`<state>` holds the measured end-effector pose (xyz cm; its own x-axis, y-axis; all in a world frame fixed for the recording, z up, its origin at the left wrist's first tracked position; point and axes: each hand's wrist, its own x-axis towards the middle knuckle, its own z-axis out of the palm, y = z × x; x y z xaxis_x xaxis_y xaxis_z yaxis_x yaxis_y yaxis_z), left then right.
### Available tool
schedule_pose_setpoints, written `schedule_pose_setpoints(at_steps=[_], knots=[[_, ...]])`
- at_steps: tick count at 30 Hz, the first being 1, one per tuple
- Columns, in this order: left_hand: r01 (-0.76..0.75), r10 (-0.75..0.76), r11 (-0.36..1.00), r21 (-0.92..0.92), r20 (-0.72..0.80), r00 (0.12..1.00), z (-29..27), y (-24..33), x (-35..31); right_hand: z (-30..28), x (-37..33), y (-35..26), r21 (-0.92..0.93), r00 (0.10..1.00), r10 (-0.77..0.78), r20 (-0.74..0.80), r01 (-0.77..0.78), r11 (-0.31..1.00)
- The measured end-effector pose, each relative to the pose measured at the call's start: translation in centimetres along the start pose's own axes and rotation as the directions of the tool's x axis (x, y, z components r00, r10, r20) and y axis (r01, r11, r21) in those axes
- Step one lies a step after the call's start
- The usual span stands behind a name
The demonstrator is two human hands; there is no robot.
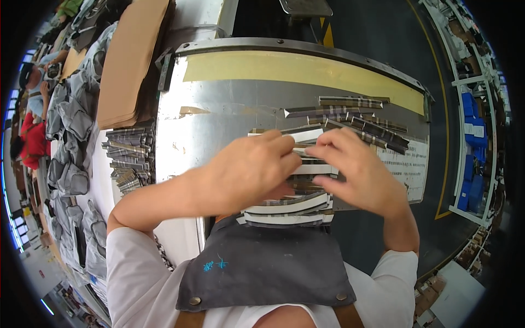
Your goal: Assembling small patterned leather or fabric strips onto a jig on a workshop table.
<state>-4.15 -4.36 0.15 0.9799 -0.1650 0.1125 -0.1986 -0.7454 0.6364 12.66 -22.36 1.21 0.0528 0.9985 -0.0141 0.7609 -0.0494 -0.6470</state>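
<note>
Both of my hands are over a stack of narrow strips with white faces and dark plaid edges (295,205), at the near edge of the metal-topped table (219,117). My left hand (254,169) has its fingers curled inward over the stack's left part; what is between them is hidden. My right hand (358,172) is at the stack's right side, thumb apart from its bent fingers, fingertips close to a white-faced strip (306,134). Just beyond, folded plaid strips (350,112) lie loosely piled on the metal.
Bundled plaid strips (131,153) sit left of the table, near brown cardboard sheets (131,60). Grey bags (71,126) line the far left, where a person in red (34,139) is. A printed sheet (413,169) lies at the table's right. Blue bins (473,126) stand on a rack.
</note>
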Motion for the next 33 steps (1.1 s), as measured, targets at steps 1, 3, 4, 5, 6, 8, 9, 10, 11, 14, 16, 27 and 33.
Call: schedule_pose_setpoints(at_steps=[1,3,4,5,6,8,9,10,11,14,16,27,33], knots=[[-0.03,0.03,0.999,-0.037,-0.01,1.0,0.4,0.8,-0.8,0.5,-0.6,-0.3,0.044,1.0,0.001,0.015,-0.002,0.999],[-0.011,0.011,1.0,-0.021,0.022,1.0,1.4,2.6,-2.2,1.2,-1.8,-1.0,0.092,0.999,-0.001,0.034,-0.002,0.996],[-0.015,0.015,0.999,0.03,0.007,1.0,2.0,3.3,-2.8,1.5,-2.2,-1.3,0.135,0.998,0.0,0.068,-0.009,0.991],[-0.018,0.019,0.996,0.082,-0.007,1.0,2.7,3.7,-3.2,1.7,-2.6,-1.5,0.178,0.995,-0.001,0.102,-0.017,0.984],[0.004,-0.003,0.986,0.166,-0.008,1.0,3.8,3.7,-3.6,2.3,-3.0,-1.5,0.224,0.994,-0.024,0.107,0.0,0.975],[0.018,-0.011,0.98,0.196,-0.037,0.999,5.0,3.5,-4.0,3.5,-3.3,-1.6,0.186,0.996,-0.021,0.09,0.004,0.983],[0.041,-0.025,0.973,0.229,-0.07,0.997,5.4,3.5,-4.1,3.9,-3.4,-1.5,0.148,0.997,-0.028,0.077,0.016,0.989],[0.041,-0.025,0.972,0.231,-0.071,0.997,5.6,3.6,-4.2,4.2,-3.5,-1.4,0.146,0.998,-0.03,0.063,0.02,0.989],[0.056,-0.04,0.972,0.229,-0.077,0.996,5.8,3.8,-4.3,4.3,-3.6,-1.4,0.145,0.998,-0.031,0.062,0.021,0.989],[0.069,-0.05,0.971,0.23,-0.089,0.995,6.0,4.0,-4.3,4.4,-3.6,-1.4,0.142,0.998,-0.021,0.053,0.014,0.99],[0.068,-0.047,0.971,0.231,-0.095,0.994,6.0,4.1,-4.2,4.5,-3.6,-1.5,0.141,0.999,-0.012,0.047,0.005,0.99],[0.098,-0.078,0.988,0.12,-0.158,0.984,5.9,4.2,-3.3,4.9,-3.7,-1.2,0.173,1.0,0.014,0.002,-0.015,0.985],[0.215,-0.29,0.895,-0.39,-0.143,0.946,4.4,2.4,-3.5,6.2,-4.3,-0.7,0.278,0.982,0.082,-0.171,-0.032,0.96]])
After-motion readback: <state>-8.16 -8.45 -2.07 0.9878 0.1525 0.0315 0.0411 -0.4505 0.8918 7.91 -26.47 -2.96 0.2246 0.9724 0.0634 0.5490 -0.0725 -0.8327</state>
